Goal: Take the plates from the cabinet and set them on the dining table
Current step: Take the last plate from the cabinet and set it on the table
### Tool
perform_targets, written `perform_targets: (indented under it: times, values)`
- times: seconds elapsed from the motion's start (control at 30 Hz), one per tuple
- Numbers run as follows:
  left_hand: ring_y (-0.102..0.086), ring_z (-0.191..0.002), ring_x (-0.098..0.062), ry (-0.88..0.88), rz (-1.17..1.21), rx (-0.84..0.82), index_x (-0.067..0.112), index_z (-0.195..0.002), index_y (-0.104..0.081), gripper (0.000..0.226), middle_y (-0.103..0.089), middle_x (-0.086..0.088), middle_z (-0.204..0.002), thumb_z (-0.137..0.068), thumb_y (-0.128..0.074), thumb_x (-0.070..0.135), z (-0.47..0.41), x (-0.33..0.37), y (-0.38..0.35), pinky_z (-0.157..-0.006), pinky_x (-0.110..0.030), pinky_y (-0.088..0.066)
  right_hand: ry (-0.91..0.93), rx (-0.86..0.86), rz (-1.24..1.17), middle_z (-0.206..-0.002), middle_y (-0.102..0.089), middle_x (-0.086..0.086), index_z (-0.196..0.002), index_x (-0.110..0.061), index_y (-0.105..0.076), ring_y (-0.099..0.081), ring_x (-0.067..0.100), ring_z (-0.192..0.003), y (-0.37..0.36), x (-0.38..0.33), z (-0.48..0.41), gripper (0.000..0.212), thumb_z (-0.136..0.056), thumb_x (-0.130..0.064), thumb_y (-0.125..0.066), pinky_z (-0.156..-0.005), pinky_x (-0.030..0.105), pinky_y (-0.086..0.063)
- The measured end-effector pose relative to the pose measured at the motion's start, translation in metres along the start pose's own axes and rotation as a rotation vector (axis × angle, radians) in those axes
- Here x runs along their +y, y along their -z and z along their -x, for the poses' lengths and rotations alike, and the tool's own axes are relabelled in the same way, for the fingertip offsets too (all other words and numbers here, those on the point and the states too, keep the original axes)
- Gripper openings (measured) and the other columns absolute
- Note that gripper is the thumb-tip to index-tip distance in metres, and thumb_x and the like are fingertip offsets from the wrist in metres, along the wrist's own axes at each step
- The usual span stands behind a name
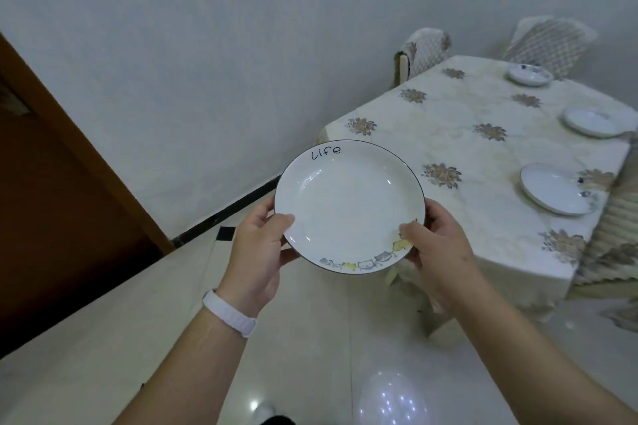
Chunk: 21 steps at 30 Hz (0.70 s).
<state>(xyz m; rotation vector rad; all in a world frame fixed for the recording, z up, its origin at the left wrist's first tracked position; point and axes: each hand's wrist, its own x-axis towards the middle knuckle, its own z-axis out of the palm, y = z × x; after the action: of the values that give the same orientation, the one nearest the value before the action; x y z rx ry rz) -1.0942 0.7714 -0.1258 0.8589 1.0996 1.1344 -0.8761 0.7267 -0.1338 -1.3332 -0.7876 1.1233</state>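
I hold a white plate point(348, 203) with a dark rim, the word "life" and small cartoon cats, level in front of me above the floor. My left hand point(257, 252) grips its left edge and my right hand point(438, 245) grips its right edge. The dining table point(459, 155), under a cream flowered cloth, stands ahead to the right. Three white plates lie along its right side: a near plate point(554, 188), a middle plate point(592, 121) and a far plate point(530, 74).
Two covered chairs stand behind the table, a left chair point(423, 52) and a right chair point(549, 41). Another covered chair point(618, 235) is at the table's right edge. A brown wooden door point(58, 183) is on the left, a grey wall behind, glossy tiled floor point(310, 338) below.
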Motion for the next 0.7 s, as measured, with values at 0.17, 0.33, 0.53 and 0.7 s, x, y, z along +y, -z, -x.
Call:
perform_targets:
  times: [0.17, 0.33, 0.53, 0.7]
  values:
    - [-0.065, -0.077, -0.018, 0.042, -0.002, -0.076, 0.025, -0.118, -0.066, 0.038, -0.072, -0.002, -0.100, -0.091, -0.050, 0.003, -0.074, 0.004, 0.005, -0.062, -0.034, -0.055, -0.022, 0.080, 0.013, -0.099, -0.071, 0.011, -0.106, -0.021, -0.065, -0.069, 0.026, -0.084, -0.019, 0.006, -0.052, 0.038, -0.088, 0.009, -0.050, -0.070, 0.040, -0.059]
    - [-0.065, -0.073, -0.017, 0.100, -0.025, -0.206, 0.024, -0.116, -0.066, 0.037, -0.072, 0.000, -0.096, -0.091, -0.050, 0.002, -0.159, 0.017, 0.001, -0.061, -0.034, -0.054, -0.016, 0.217, 0.035, -0.102, -0.071, 0.011, -0.105, -0.020, -0.064, -0.070, 0.027, -0.087, -0.045, 0.002, -0.104, 0.037, -0.089, 0.010, -0.049, -0.067, 0.037, -0.059]
    - [-0.067, -0.073, -0.015, 0.139, -0.052, -0.369, 0.022, -0.113, -0.066, 0.034, -0.073, 0.000, -0.094, -0.091, -0.050, 0.002, -0.248, 0.048, -0.004, -0.063, -0.036, -0.055, 0.006, 0.363, 0.010, -0.103, -0.070, 0.019, -0.109, -0.019, -0.065, -0.066, 0.041, -0.087, -0.079, -0.013, -0.156, 0.036, -0.083, 0.004, -0.053, -0.081, 0.065, -0.051]
    - [-0.063, -0.063, -0.012, 0.157, -0.044, -0.455, 0.022, -0.111, -0.068, 0.036, -0.072, 0.000, -0.085, -0.091, -0.048, 0.000, -0.298, 0.056, -0.018, -0.051, -0.028, -0.050, 0.023, 0.437, 0.021, -0.097, -0.072, 0.008, -0.110, -0.018, -0.064, -0.071, 0.026, -0.086, -0.091, -0.017, -0.177, 0.038, -0.088, 0.010, -0.051, -0.071, 0.037, -0.057]
